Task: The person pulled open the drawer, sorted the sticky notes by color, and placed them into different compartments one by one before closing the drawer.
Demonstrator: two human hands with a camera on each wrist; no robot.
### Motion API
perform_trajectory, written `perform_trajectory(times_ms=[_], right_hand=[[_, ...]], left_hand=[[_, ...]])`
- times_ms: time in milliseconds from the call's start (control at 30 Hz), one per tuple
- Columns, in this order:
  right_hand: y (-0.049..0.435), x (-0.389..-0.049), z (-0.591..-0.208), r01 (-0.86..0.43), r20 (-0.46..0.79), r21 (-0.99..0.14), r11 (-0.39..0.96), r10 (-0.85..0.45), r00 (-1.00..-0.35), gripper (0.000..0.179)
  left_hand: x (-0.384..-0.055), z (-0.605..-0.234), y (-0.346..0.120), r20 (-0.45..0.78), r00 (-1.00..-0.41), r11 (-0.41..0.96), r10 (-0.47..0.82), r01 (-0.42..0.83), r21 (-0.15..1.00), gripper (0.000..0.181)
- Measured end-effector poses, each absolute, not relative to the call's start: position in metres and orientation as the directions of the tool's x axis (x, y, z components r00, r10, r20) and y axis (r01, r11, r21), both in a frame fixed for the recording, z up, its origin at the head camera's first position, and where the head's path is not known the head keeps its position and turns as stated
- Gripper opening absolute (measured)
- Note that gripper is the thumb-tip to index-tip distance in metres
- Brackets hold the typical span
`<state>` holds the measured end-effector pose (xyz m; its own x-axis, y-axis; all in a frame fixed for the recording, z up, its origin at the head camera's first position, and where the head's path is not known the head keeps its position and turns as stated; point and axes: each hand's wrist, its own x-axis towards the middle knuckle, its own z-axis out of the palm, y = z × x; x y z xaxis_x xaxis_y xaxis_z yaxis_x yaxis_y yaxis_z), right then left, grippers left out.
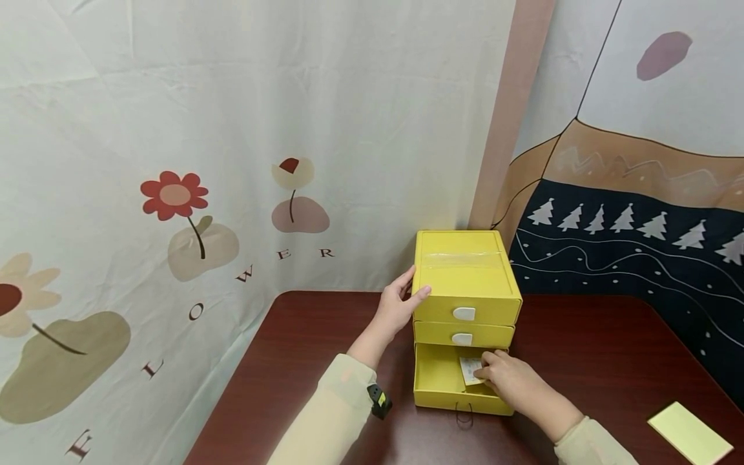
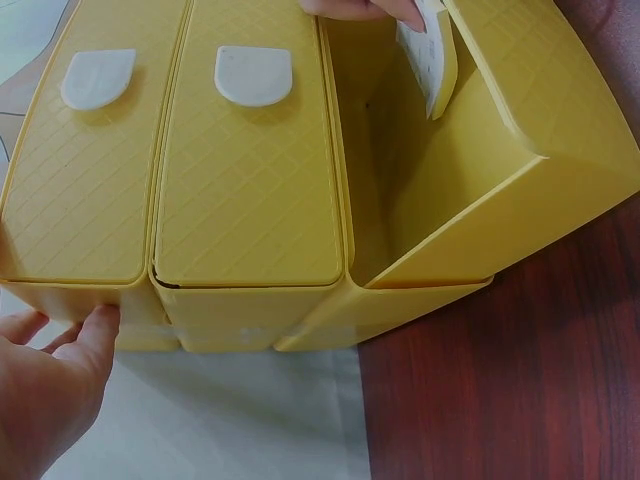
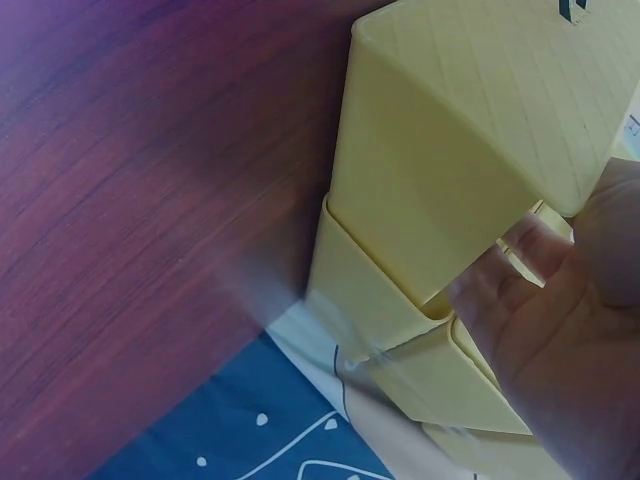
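A yellow three-drawer desktop box (image 1: 467,265) stands on the table, its bottom drawer (image 1: 436,371) pulled out. My left hand (image 1: 400,303) rests against the upper left side of the box, fingers along the side wall and thumb near the top edge. In the left wrist view, the left hand's fingertips (image 2: 98,325) touch the side beside the top drawer. My right hand (image 1: 514,381) reaches over the right side of the open drawer. Between its thumb and fingers it pinches a thin white-and-yellow pad (image 2: 430,60) with print on the white face, held inside the drawer.
A pale yellow pad (image 1: 690,433) lies on the dark red table (image 1: 314,361) at the front right. The upper two drawers, with white tab handles (image 1: 464,314), are closed. A dark wire loop handle (image 1: 464,416) hangs on the bottom drawer's front. Printed curtains (image 1: 372,129) hang behind.
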<state>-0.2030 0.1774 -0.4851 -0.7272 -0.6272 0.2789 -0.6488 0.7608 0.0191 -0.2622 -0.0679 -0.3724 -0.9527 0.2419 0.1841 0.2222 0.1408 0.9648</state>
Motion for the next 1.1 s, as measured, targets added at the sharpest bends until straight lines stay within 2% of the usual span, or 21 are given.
perform_trajectory(times_ms=[300, 633, 800, 1100], right_hand=[[0.1777, -0.2042, -0.4861, -0.655, 0.276, 0.012, 0.756, -0.632, -0.724, 0.018], [0.1785, -0.2049, -0.4875, -0.645, 0.259, -0.064, 0.762, -0.611, -0.748, 0.017], [0.1782, -0.2046, -0.4879, -0.639, 0.276, -0.122, 0.760, -0.592, -0.757, 0.019], [0.1828, -0.2007, -0.4846, -0.643, 0.353, -0.099, 0.759, -0.578, -0.736, 0.024]], left_hand=[[-0.2630, -0.3731, -0.0682, 0.177, -0.956, 0.153, 0.233, 0.216, 0.964, 0.064], [-0.2621, -0.3737, -0.0680, 0.179, -0.954, 0.148, 0.242, 0.219, 0.965, 0.065], [-0.2626, -0.3739, -0.0679, 0.175, -0.955, 0.148, 0.239, 0.214, 0.965, 0.065], [-0.2631, -0.3729, -0.0673, 0.183, -0.955, 0.144, 0.235, 0.220, 0.965, 0.064]])
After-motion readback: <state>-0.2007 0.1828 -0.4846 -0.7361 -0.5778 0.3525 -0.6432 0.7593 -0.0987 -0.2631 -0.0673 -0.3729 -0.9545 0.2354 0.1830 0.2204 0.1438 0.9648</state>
